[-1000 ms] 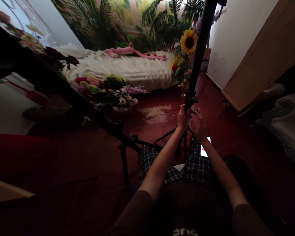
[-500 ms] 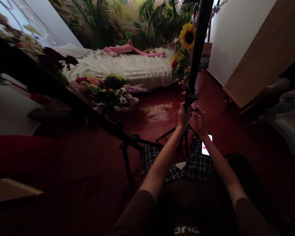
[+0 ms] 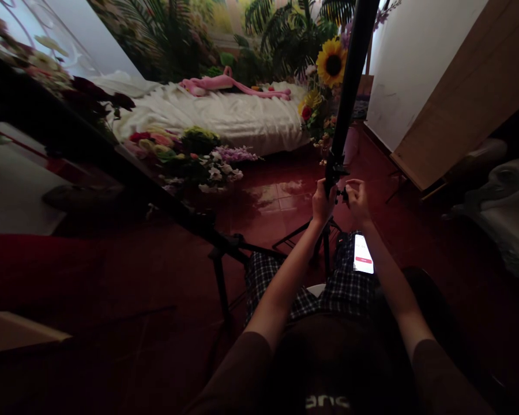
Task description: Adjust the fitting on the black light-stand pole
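My left hand (image 3: 323, 202) is wrapped round a black upright pole (image 3: 350, 98), just below a clamp-like collar (image 3: 337, 170). To the right of the pole, my right hand (image 3: 357, 199) has its fingers bent at a small black knob (image 3: 345, 196) that sticks out from the pole's side. Thumb and fingertips touch the knob. Below my hands, the thin legs of a black stand (image 3: 326, 248) spread between my knees. A lit phone (image 3: 363, 253) lies on my right thigh, on checked cloth.
Another thick black pole (image 3: 125, 173) slants across the left side. Ahead are a white-draped platform (image 3: 225, 118) with a pink plush toy (image 3: 216, 85), flowers (image 3: 216, 167) and a sunflower (image 3: 331, 62). A wooden board (image 3: 441, 104) leans at the right, near a carved chair (image 3: 516, 184).
My right hand has shifted slightly right and turned, its fingers changing position at the knob. More of the phone's screen shows. My left hand stays on the pole.
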The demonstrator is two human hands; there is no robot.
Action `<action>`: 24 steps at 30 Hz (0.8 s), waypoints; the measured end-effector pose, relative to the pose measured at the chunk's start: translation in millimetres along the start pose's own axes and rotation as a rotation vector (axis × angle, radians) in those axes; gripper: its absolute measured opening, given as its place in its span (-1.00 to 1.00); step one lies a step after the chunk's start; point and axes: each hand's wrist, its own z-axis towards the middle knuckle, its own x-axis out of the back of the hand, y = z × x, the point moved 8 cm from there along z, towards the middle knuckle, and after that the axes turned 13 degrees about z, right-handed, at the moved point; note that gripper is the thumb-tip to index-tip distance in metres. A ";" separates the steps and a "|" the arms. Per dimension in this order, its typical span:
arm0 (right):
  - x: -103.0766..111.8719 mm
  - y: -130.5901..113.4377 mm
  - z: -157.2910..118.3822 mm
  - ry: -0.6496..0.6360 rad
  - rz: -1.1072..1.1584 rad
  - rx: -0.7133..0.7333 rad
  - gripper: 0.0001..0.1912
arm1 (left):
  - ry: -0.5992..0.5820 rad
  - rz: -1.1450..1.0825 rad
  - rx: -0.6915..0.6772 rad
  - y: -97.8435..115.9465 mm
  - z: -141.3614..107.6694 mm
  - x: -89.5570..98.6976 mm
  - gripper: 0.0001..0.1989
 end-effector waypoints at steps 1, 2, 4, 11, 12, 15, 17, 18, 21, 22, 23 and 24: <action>0.7 1.1 2.6 -0.001 0.030 -0.051 -0.68 | 0.001 0.003 0.002 -0.1 -0.2 0.1 -0.64; 1.8 2.2 4.7 0.005 0.059 -0.106 -0.68 | 0.001 0.004 0.003 -0.3 -0.4 0.2 -0.65; 2.2 6.3 7.3 -0.002 0.120 -0.242 -0.72 | 0.002 0.002 0.003 -0.7 -0.7 0.7 -0.67; -6.1 23.9 -4.7 0.051 0.465 -0.610 -0.91 | -0.026 -0.016 0.014 4.2 -0.3 2.5 -0.67; -7.7 25.5 -8.3 0.075 0.505 -0.608 -0.87 | -0.028 -0.024 0.014 5.9 -3.1 4.5 -0.65; -8.8 33.2 -23.5 0.176 0.589 -0.564 -0.80 | -0.030 -0.072 0.030 5.1 -24.3 18.3 -0.59; -8.2 41.9 -36.3 0.200 0.584 -0.551 -0.76 | -0.027 -0.087 0.103 -7.8 -49.1 35.4 -0.60; -8.2 46.5 -42.3 0.184 0.561 -0.551 -0.74 | -0.022 -0.067 0.171 -19.2 -63.5 46.9 -0.61; -14.4 55.2 -54.9 0.029 0.463 -0.538 -0.71 | 0.082 0.027 0.366 -58.7 -103.4 99.5 -0.64; -18.9 56.0 -57.6 -0.034 0.434 -0.528 -0.71 | 0.151 0.059 0.394 -69.1 -111.7 123.0 -0.64; -24.5 56.0 -59.7 -0.093 0.409 -0.519 -0.72 | 0.239 0.092 0.408 -77.5 -116.7 149.2 -0.65; -31.4 55.5 -61.5 -0.146 0.388 -0.514 -0.72 | 0.333 0.126 0.406 -83.7 -118.2 176.7 -0.66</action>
